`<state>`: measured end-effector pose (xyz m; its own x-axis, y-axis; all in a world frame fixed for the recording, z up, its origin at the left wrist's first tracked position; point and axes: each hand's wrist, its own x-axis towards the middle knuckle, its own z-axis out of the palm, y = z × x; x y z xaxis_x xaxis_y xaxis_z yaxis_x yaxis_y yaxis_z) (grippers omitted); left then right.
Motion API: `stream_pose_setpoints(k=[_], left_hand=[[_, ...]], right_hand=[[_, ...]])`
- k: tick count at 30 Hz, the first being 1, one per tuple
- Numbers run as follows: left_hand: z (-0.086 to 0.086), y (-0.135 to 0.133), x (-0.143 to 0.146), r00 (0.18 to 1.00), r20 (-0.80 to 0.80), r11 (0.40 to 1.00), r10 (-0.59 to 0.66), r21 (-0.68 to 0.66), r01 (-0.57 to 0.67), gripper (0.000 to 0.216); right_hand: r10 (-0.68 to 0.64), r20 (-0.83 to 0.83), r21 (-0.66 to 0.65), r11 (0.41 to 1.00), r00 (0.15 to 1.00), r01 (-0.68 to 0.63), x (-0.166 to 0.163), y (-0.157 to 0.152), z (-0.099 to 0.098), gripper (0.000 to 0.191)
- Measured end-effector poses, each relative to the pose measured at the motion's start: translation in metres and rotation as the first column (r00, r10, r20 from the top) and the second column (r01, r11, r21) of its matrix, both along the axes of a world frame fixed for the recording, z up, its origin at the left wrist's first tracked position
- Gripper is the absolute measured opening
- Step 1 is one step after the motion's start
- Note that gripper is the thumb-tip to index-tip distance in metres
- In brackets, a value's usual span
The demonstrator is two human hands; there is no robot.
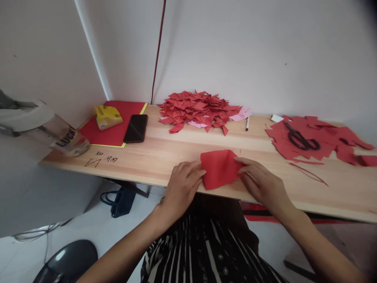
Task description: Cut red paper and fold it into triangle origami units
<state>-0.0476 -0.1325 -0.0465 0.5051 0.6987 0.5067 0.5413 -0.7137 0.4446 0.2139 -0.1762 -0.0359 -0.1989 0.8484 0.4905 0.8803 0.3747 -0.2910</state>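
A red sheet of paper with a crease down its right part is held between my two hands, close to the front edge of the wooden desk. My left hand pinches its left edge, fingers bent over the side. At the right edge, my right hand grips the paper between thumb and fingers. Behind it, against the wall, lies a heap of folded red paper pieces with a few pink ones. To the right, black scissors rest on red paper scraps.
On the left are a clear bottle, a yellow packet on red sheets, and a black phone. A marker lies beside the heap. Thin red strips lie at right. Below stand a dark blue bag and a black stool.
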Motion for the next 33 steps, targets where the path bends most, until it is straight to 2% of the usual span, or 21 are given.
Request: stream_pose_setpoints(k=[4, 10, 14, 17, 20, 22, 24, 28, 33], left_hand=[[0.001, -0.001, 0.0, 1.0, 0.012, 1.0, 0.005, 0.009, -0.005, 0.024], [0.002, -0.005, 0.001, 0.999, 0.054, 0.999, 0.0, -0.042, 0.002, 0.018], [0.0, -0.005, 0.002, 0.998, 0.053, 0.999, -0.029, -0.027, 0.031, 0.028], [0.009, -0.005, 0.005, 0.994, -0.051, 0.99, -0.092, 0.098, 0.096, 0.048], [0.021, -0.005, 0.012, 0.954, -0.231, 0.952, -0.192, 0.194, 0.239, 0.057], [0.026, -0.005, 0.015, 0.928, -0.304, 0.937, -0.215, 0.202, 0.284, 0.049], [0.025, -0.003, 0.017, 0.93, -0.317, 0.942, -0.186, 0.21, 0.261, 0.035], [0.013, 0.0, 0.013, 0.961, -0.244, 0.964, -0.128, 0.196, 0.178, 0.024], [0.0, 0.0, 0.01, 0.978, -0.119, 0.944, -0.173, 0.263, 0.199, 0.02]], right_hand=[[0.013, -0.012, -0.092, 0.996, 1.0, -0.014, 0.002, 0.002, -0.002, 0.018], [0.008, -0.024, -0.088, 0.996, 1.0, -0.01, 0.001, 0.004, 0.001, 0.019], [0.01, -0.002, -0.105, 0.994, 1.0, -0.01, 0.003, 0.005, 0.0, 0.02], [0.04, -0.007, -0.121, 0.992, 0.999, -0.04, 0.004, 0.006, -0.001, 0.02], [0.082, -0.018, -0.146, 0.986, 0.996, -0.084, 0.004, 0.006, -0.001, 0.021], [0.095, -0.022, -0.154, 0.983, 0.995, -0.097, 0.004, 0.006, -0.001, 0.021], [0.091, -0.036, -0.156, 0.983, 0.995, -0.096, 0.004, 0.005, -0.002, 0.02], [0.052, -0.037, -0.123, 0.991, 0.998, -0.056, 0.003, 0.006, -0.002, 0.018], [0.012, 0.023, 0.022, 1.0, 1.0, -0.012, 0.006, 0.002, -0.005, 0.025]])
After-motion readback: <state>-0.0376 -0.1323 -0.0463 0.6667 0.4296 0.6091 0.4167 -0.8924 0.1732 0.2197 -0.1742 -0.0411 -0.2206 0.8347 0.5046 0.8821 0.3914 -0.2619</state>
